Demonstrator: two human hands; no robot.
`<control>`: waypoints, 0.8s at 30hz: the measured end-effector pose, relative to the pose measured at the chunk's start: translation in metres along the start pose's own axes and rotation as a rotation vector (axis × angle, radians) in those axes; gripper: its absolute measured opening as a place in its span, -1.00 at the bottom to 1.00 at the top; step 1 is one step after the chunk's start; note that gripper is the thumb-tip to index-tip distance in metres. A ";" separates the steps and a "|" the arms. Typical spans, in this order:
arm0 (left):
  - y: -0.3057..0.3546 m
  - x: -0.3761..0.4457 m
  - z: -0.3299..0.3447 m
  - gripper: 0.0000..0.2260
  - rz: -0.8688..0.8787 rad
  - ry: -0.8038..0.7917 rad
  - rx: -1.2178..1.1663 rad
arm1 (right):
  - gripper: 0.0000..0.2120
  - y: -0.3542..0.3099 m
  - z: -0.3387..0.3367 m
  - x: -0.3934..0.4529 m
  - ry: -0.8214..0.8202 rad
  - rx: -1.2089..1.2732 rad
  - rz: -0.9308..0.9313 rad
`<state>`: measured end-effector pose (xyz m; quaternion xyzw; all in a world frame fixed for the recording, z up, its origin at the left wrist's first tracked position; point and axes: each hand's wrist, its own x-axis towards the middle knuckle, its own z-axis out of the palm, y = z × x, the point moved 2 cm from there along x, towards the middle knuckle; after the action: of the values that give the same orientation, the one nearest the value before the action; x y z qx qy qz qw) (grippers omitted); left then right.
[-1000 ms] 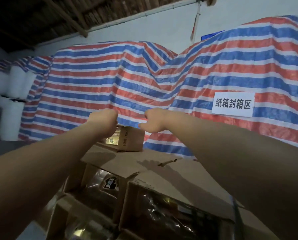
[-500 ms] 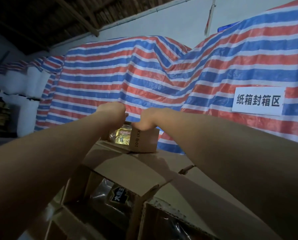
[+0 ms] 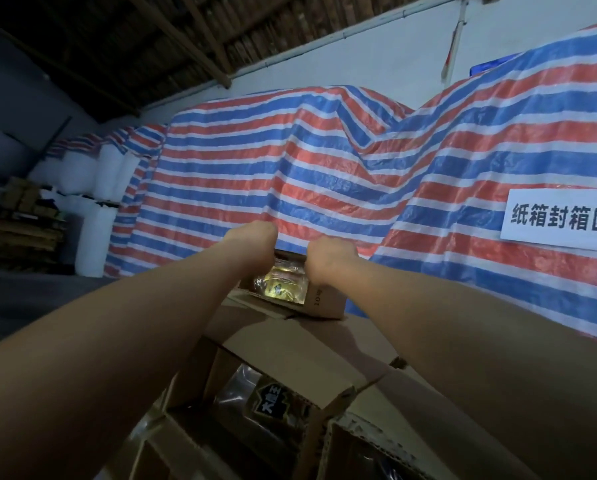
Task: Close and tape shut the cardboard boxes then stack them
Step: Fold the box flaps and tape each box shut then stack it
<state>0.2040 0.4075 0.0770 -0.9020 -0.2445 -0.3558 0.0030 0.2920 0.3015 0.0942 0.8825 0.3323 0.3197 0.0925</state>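
Both arms reached out; the left hand [image 3: 252, 242] and right hand [image 3: 328, 258] each gripped the top of a small open cardboard box [image 3: 319, 299] on larger boxes [image 3: 290, 344].

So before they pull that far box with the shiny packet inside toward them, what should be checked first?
1. Both hands on the far box: ok, the left hand and right hand sit on its top at either side.
2. Firm grip: cannot tell, the fingers are hidden behind the hands.
3. Flaps closed: not ok, the top is open and the shiny packet shows.
4. Taped: not ok, no tape can be on an open top.
5. Steady footing: ok, it rests flat on the cardboard stack.
6. Path back: not ok, the near open boxes have flaps standing up between it and the person.
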 end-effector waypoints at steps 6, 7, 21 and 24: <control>0.021 -0.008 -0.033 -0.89 0.089 0.130 -0.104 | -0.78 0.051 -0.030 -0.016 0.047 0.238 0.121; 0.027 -0.010 -0.041 -0.92 0.101 0.139 -0.099 | -0.78 0.061 -0.040 -0.021 0.037 0.287 0.139; 0.139 -0.076 -0.165 -0.61 0.277 0.253 -0.316 | -0.60 0.195 -0.200 -0.173 -0.175 0.374 0.372; 0.165 -0.107 -0.188 -0.52 0.327 0.257 -0.420 | -0.60 0.216 -0.230 -0.225 -0.175 0.385 0.412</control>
<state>0.0901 0.1815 0.1762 -0.8578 -0.0145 -0.5048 -0.0952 0.1330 -0.0194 0.2416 0.9569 0.1912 0.1857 -0.1151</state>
